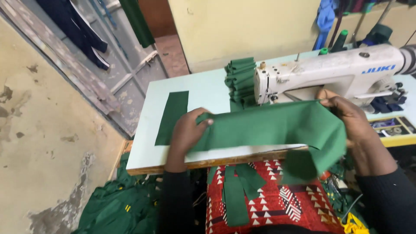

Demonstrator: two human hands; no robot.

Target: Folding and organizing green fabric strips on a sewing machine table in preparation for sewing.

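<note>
Fingers (pixel 203 119) of my left hand (pixel 187 132), at the centre left of the head view, are curled shut over one end of a long green fabric strip (pixel 277 125), pressing it against the pale counter (pixel 203 89). At the centre right, my right hand (pixel 349 119) pinches the other end of the same strip, thumb on top, with the cloth folding over and hanging down past the counter's wooden front edge. I see the strip stretched between both hands, lying across the near part of the counter, just in front of a white sewing machine (pixel 329 71) in the upper right. A stack of folded green pieces (pixel 240 80) sits just left of the machine head. A flat green rectangle (pixel 173 117) lies on the counter at the left, partly under my left hand. Below, narrow green strips (pixel 236 190) drape over a red patterned cloth (pixel 277 203). A heap of green cloth (pixel 117 206) lies on the floor at the lower left.
</note>
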